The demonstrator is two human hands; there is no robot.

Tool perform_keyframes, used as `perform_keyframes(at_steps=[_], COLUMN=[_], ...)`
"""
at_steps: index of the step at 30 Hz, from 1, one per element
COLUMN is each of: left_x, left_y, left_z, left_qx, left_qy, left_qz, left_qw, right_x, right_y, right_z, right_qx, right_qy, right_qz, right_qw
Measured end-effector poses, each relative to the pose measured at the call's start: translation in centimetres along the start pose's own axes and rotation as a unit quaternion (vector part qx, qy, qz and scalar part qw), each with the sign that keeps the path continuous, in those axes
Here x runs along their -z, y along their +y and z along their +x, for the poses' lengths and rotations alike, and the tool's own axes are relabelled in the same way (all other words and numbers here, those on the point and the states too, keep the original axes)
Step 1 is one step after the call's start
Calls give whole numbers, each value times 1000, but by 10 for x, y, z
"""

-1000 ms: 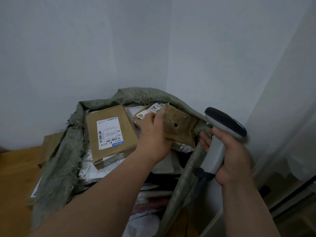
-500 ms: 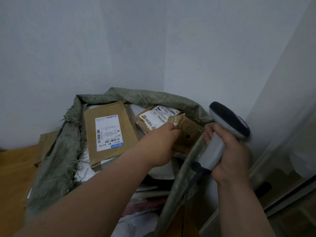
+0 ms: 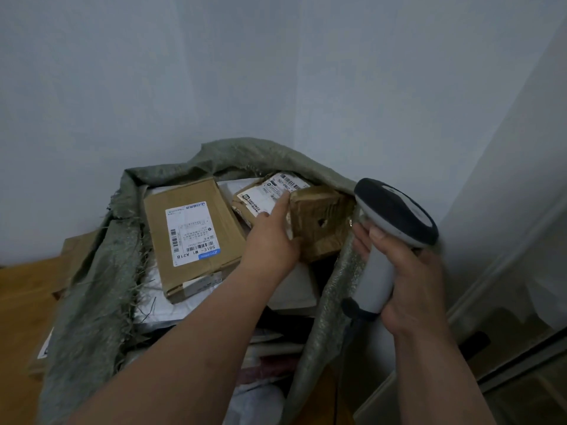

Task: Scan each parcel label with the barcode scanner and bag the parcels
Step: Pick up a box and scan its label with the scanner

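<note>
A grey-green woven sack stands open in the room's corner, full of parcels. My left hand is inside its mouth, gripping a small taped brown box at the sack's right side. Behind that box lies a crumpled brown parcel with a white barcode label facing up. A flat cardboard parcel with a white label rests on top at the left. My right hand holds the grey-and-black barcode scanner upright just outside the sack's right rim.
White and dark mailer bags fill the sack's lower part. A wooden floor and flattened cardboard lie to the left. Pale walls close in behind and at right, with a door frame low on the right.
My left hand has pushed the small brown box lower and further right in the sack, uncovering the labelled parcel behind it. The scanner hand has stayed almost still.
</note>
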State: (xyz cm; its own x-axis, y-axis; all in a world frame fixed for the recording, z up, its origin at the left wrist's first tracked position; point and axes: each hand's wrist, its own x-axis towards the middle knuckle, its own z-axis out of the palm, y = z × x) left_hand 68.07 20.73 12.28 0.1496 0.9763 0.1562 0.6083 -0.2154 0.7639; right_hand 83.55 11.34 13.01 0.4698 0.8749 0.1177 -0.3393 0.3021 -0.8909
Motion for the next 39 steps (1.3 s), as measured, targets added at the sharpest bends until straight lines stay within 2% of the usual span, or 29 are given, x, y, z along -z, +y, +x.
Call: perform_keyframes(at_steps=[5,9,12,17,21,23,24,26,28,30,35,39], left_x=[0,5,5,-19,-21,-15,-12,0,14,29,61,82], left_y=[20,30,26,7,8,7,7,9,11,10,-4,-23], left_z=[-9,1,5,-7,-4,-1,-1,0,2,0,-12,-31], left_qx=[-108,-65,-73,-125,-82,-67,-67,-71,-79,-64,1,32], left_qy=[-85,-160,-160,-304,-320,-335,-321,-248,-149,-78,0,21], left_qz=[94,92,186,275,425,461,459,410,314,211,141,104], left_qw=[986,981,967,904,843,819,826,875,934,972,990,994], right_x=[-8,-11,-15,-15,-16,-18,-19,-21,-23,-27,-45,-60], right_y=[5,6,5,2,4,5,5,3,0,-3,-1,11], right_z=[3,4,4,8,9,8,7,6,7,7,0,-16], right_qx=[-18,5,29,64,29,11,6,7,29,52,-12,-88], right_qy=[24,30,31,6,-10,-9,-3,13,22,9,-86,-113], right_qz=[-2,-6,-6,0,-17,-49,-65,-85,-87,-88,-65,-80], right_qw=[1000,1000,999,998,999,999,998,996,996,995,994,986])
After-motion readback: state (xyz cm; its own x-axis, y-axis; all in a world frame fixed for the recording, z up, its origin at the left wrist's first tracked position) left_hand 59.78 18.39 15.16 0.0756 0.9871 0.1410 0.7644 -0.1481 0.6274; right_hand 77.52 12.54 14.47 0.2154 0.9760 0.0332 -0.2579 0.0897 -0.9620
